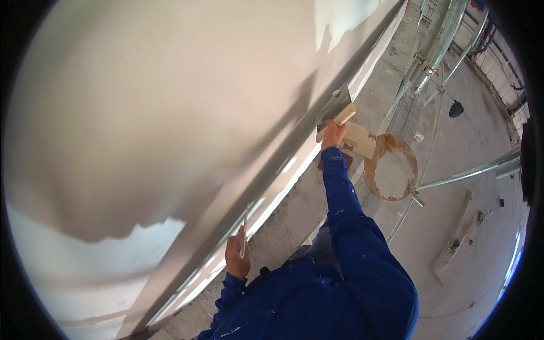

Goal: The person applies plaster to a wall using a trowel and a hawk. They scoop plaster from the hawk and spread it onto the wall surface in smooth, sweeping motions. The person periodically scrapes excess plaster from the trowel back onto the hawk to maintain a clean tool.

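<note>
My right hand (333, 135), arm stretched forward, is closed around the pale wooden handle of a plastering trowel (340, 97). The trowel's flat metal blade lies at the lower part of the wall (181, 113); whether it touches the surface I cannot tell. The wall is coated in smooth pinkish plaster, with paler patches near its top and lower left. Nearer to me, my left hand (237, 255) grips a thin, pale metal tool (244, 238), seen almost edge-on beside the wall's base. Its exact kind cannot be made out.
A round brown-rimmed container or board (371, 175) with pale plaster stands right of my right forearm. A cardboard piece (358, 141) lies between them. Scaffold tubes (442, 48) rise at the far right, and another pole (470, 174) slants in from the right. A plank (462, 215) lies on the floor.
</note>
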Demonstrator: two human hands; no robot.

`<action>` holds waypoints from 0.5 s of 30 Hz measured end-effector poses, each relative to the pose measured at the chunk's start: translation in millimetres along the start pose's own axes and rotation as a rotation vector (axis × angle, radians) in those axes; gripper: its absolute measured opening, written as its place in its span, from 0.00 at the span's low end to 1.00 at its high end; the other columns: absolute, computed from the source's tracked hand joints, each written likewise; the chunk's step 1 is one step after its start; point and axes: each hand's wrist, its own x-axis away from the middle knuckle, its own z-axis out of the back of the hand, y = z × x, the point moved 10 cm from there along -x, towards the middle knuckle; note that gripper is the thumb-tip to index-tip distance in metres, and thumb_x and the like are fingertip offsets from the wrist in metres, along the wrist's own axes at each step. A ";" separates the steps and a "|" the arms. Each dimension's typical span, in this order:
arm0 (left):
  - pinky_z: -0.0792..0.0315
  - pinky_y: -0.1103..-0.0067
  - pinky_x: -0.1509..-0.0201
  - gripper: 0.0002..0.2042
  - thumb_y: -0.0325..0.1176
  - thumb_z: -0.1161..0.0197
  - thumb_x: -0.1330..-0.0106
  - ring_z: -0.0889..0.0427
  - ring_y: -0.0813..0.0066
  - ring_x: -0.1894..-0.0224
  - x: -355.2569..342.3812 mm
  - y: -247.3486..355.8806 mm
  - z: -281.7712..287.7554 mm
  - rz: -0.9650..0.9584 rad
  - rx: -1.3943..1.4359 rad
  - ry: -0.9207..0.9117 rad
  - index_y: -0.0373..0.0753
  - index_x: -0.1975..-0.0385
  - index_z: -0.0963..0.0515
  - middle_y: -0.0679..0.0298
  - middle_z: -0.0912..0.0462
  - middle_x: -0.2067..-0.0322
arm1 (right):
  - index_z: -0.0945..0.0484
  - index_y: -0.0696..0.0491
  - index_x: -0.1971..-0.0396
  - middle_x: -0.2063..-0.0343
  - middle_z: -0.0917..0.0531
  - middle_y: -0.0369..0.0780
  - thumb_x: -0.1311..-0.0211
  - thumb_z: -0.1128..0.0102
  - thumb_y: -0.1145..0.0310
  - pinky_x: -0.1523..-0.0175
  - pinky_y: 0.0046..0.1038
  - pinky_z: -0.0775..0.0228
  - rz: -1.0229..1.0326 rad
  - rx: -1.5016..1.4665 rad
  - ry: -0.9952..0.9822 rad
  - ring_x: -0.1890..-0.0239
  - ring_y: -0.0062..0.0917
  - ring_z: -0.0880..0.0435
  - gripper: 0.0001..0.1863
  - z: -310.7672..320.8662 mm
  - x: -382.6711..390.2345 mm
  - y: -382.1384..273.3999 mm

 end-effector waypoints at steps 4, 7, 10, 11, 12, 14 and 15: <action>0.32 0.75 0.60 0.22 0.19 0.47 0.45 0.26 0.58 0.66 -5.9 2.2 -6.1 0.044 0.063 -0.017 0.35 0.47 0.31 0.52 0.27 0.68 | 0.28 0.64 0.71 0.80 0.26 0.38 0.59 0.47 0.78 0.71 0.27 0.34 0.026 0.153 0.048 0.78 0.22 0.28 0.11 -23.1 -37.5 18.1; 0.31 0.75 0.61 0.21 0.19 0.47 0.45 0.26 0.61 0.66 -11.2 3.2 -14.0 0.027 0.064 -0.029 0.34 0.48 0.30 0.53 0.27 0.69 | 0.26 0.63 0.63 0.77 0.22 0.42 0.60 0.48 0.79 0.66 0.27 0.32 0.039 0.276 0.091 0.74 0.25 0.24 0.18 -22.5 -69.5 38.5; 0.31 0.76 0.64 0.21 0.19 0.47 0.45 0.25 0.63 0.69 -22.0 8.8 -19.0 0.037 0.113 -0.074 0.33 0.49 0.30 0.54 0.27 0.70 | 0.26 0.63 0.59 0.73 0.20 0.45 0.59 0.46 0.80 0.61 0.28 0.31 0.149 0.372 0.128 0.69 0.28 0.21 0.20 -14.7 -98.9 50.9; 0.31 0.77 0.64 0.21 0.19 0.47 0.45 0.25 0.64 0.69 -24.0 8.2 -19.0 0.035 0.089 -0.081 0.33 0.49 0.30 0.54 0.27 0.70 | 0.26 0.63 0.59 0.71 0.19 0.47 0.58 0.44 0.81 0.59 0.28 0.32 0.193 0.395 0.129 0.68 0.29 0.21 0.20 -20.5 -97.3 48.2; 0.31 0.77 0.64 0.20 0.19 0.47 0.45 0.25 0.64 0.69 -25.6 7.6 -20.1 0.031 0.066 -0.090 0.33 0.49 0.30 0.54 0.27 0.70 | 0.26 0.62 0.56 0.68 0.19 0.48 0.59 0.43 0.81 0.56 0.27 0.32 0.120 0.416 0.086 0.63 0.32 0.20 0.23 -23.8 -97.8 49.3; 0.31 0.77 0.65 0.20 0.20 0.46 0.45 0.25 0.64 0.69 -27.5 3.4 -23.7 0.067 0.088 -0.091 0.33 0.50 0.29 0.54 0.27 0.70 | 0.27 0.62 0.55 0.67 0.19 0.49 0.59 0.44 0.81 0.55 0.28 0.32 0.150 0.424 0.067 0.63 0.33 0.20 0.24 -31.2 -105.5 54.2; 0.31 0.76 0.65 0.17 0.20 0.45 0.46 0.25 0.65 0.69 -28.8 0.2 -25.0 0.107 0.106 -0.082 0.33 0.54 0.28 0.55 0.27 0.71 | 0.27 0.62 0.55 0.67 0.19 0.49 0.59 0.44 0.81 0.55 0.28 0.32 0.167 0.430 0.058 0.63 0.34 0.20 0.24 -33.7 -108.5 54.4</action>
